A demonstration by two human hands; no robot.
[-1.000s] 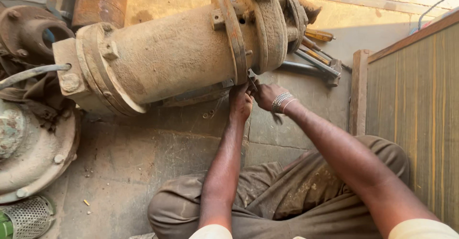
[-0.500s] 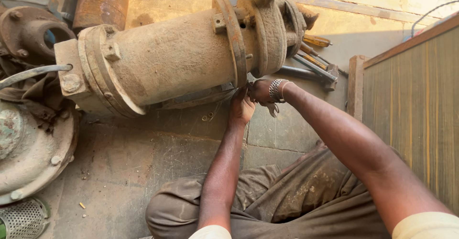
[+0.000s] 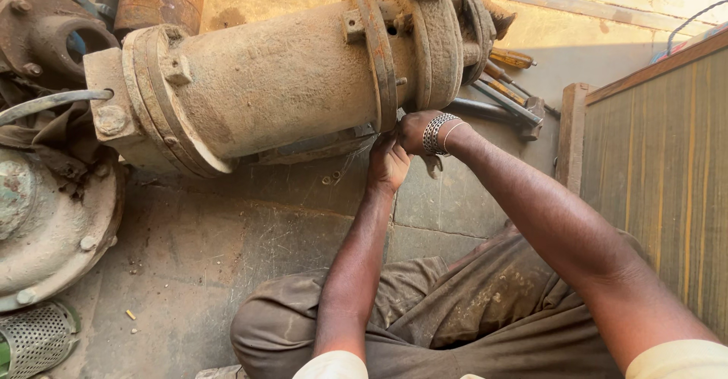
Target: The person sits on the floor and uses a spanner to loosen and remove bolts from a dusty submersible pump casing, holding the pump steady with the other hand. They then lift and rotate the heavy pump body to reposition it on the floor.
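Fingertips of both the left hand [image 3: 388, 163] and right hand [image 3: 413, 130] vanish beneath the rusty pump [image 3: 280, 83]; whatever they grip is hidden, and the pump's top is cropped away.

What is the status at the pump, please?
Left hand and right hand both under the rusty pump, at its flange. Grip hidden, cannot tell. Tools lie behind on the floor, not in the way.
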